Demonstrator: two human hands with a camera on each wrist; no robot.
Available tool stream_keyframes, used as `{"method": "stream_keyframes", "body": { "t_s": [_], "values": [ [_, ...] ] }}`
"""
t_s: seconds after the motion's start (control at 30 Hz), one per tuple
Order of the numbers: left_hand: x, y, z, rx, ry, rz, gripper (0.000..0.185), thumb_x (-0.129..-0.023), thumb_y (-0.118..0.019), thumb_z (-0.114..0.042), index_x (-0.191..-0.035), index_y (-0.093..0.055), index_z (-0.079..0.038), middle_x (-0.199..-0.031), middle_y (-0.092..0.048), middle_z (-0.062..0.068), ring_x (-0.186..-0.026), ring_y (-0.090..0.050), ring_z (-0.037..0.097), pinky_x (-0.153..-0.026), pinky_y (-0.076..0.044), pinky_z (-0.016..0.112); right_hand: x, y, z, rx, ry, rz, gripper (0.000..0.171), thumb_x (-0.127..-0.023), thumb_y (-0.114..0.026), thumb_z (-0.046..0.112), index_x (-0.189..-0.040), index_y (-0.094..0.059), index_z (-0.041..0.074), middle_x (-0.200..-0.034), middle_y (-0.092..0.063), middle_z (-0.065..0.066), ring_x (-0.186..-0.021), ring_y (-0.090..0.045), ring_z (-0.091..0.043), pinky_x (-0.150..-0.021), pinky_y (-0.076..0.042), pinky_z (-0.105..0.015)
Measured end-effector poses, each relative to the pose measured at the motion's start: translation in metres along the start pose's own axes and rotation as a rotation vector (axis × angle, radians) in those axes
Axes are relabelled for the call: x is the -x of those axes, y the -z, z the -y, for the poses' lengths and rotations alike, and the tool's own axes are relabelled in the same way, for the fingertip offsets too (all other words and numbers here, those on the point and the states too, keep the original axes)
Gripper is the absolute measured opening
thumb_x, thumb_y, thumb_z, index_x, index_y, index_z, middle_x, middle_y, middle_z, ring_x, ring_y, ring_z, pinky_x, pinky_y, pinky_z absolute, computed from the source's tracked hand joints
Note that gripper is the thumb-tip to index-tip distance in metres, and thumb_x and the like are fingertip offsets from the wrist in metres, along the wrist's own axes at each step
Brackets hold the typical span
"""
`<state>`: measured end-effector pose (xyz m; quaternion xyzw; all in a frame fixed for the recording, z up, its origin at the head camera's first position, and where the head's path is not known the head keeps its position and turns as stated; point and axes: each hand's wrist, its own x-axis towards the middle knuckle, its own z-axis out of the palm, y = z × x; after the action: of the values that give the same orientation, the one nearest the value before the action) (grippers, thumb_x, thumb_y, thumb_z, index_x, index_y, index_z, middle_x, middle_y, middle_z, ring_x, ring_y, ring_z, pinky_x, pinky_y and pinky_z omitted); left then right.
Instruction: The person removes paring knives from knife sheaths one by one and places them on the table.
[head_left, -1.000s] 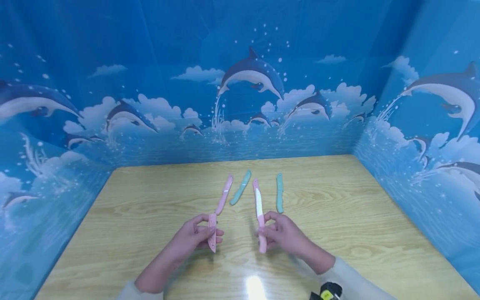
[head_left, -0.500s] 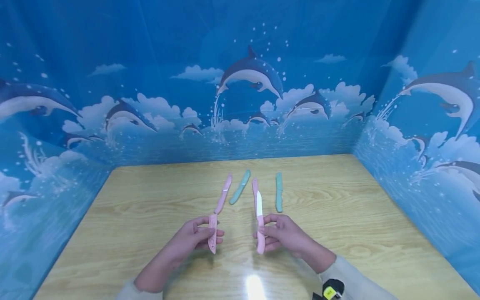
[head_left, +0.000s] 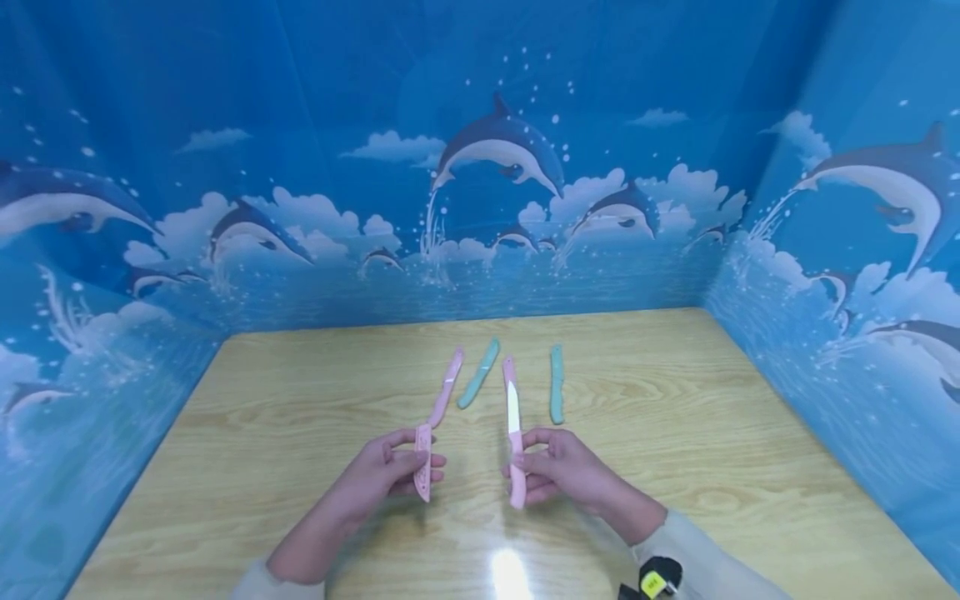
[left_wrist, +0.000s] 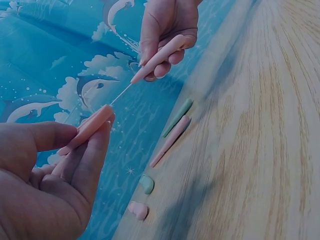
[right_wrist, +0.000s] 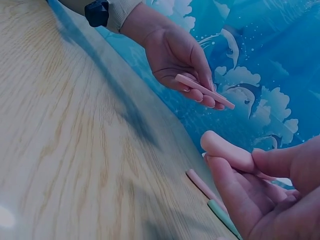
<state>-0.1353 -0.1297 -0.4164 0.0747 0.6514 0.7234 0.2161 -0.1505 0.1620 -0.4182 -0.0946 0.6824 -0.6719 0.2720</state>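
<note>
Dolphin-printed blue walls close in three sides of a pale wooden table (head_left: 675,433), and both hands work low over its near middle. The right hand (head_left: 562,471) pinches the pink handle of a small knife (head_left: 514,446), fingers (head_left: 534,462) curled round the grip, so that the white blade runs up and away from them toward the back wall. The left hand (head_left: 382,471) pinches a pink sheath (head_left: 423,468) between thumb and curled fingers (head_left: 427,462); its long axis also runs roughly away from the person, nearly parallel to the knife, and it hangs clear of the table.

The two pieces are side by side and apart, the sheath to the left of the right fingers and the blade to the right of the left fingers. In the left wrist view the knife (left_wrist: 150,65) points its thin blade down toward the sheath (left_wrist: 90,127), tip near its end but not touching; whether that end is the open mouth cannot be told.

Beyond the fingers, further from the person, lie four more pieces on the table: a pink knife (head_left: 446,390) just past the left fingers, a teal one (head_left: 480,384) beside it, another teal one (head_left: 557,395) past the right fingers, and a pink end (head_left: 508,367) showing beyond the blade tip.
</note>
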Motion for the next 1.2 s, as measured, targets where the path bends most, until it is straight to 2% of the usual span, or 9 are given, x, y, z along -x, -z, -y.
{"method": "stream_keyframes", "body": {
  "t_s": [0.23, 0.47, 0.9, 1.2],
  "values": [
    [-0.002, 0.001, 0.0, -0.005, 0.008, -0.015, 0.054, -0.099, -0.054, -0.01, -0.141, -0.03, 0.014, -0.118, -0.063, 0.029, -0.095, -0.071, 0.021, -0.087, -0.056, 0.035, -0.011, -0.007, 0.001, 0.009, -0.008, -0.035, 0.038, -0.095, -0.061, 0.01, -0.122, -0.047, -0.012, -0.102, -0.068, -0.029, -0.083, -0.072, -0.029, -0.073, -0.06, -0.04],
    [-0.007, 0.013, 0.004, -0.03, 0.001, -0.033, 0.054, -0.099, -0.053, -0.009, -0.14, -0.029, 0.016, -0.118, -0.062, 0.031, -0.095, -0.07, 0.021, -0.087, -0.056, 0.038, -0.025, -0.016, 0.005, 0.025, -0.014, -0.059, 0.033, -0.095, -0.061, 0.008, -0.12, -0.051, -0.011, -0.101, -0.069, -0.028, -0.081, -0.072, -0.027, -0.072, -0.061, -0.039],
    [-0.007, 0.037, 0.008, -0.097, 0.028, -0.063, 0.059, -0.099, -0.054, -0.014, -0.142, -0.027, 0.015, -0.12, -0.062, 0.028, -0.099, -0.069, 0.027, -0.088, -0.056, 0.036, -0.062, -0.069, 0.01, 0.018, -0.031, -0.055, 0.019, -0.093, -0.062, 0.005, -0.109, -0.059, -0.003, -0.093, -0.07, -0.024, -0.075, -0.072, -0.028, -0.065, -0.061, -0.037],
    [-0.01, 0.047, 0.01, -0.106, 0.024, -0.089, 0.059, -0.099, -0.054, -0.014, -0.141, -0.027, 0.017, -0.124, -0.06, 0.027, -0.098, -0.069, 0.019, -0.088, -0.056, 0.031, -0.076, -0.086, 0.009, 0.021, -0.039, -0.066, 0.013, -0.092, -0.063, 0.005, -0.104, -0.062, 0.0, -0.085, -0.072, -0.018, -0.071, -0.071, -0.024, -0.063, -0.061, -0.035]
  ]
}}
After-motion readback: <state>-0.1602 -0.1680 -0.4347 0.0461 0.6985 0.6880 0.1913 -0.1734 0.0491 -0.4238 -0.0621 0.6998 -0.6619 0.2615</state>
